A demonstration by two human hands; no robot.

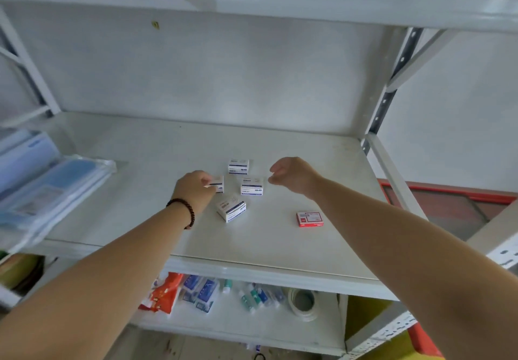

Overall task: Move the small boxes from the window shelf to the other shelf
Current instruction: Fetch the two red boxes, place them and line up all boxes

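White small box [219, 183] pinched in left hand [193, 188], right hand [291, 176] beside, loosely curled, empty

Four white boxes [238, 166], one red box [310, 218].

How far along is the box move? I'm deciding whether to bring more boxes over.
Three white boxes and a red box already sit on the shelf. The left hand is holding a fourth white box at the shelf surface; the right hand hovers empty. The window shelf is out of view, so what remains there cannot be told.
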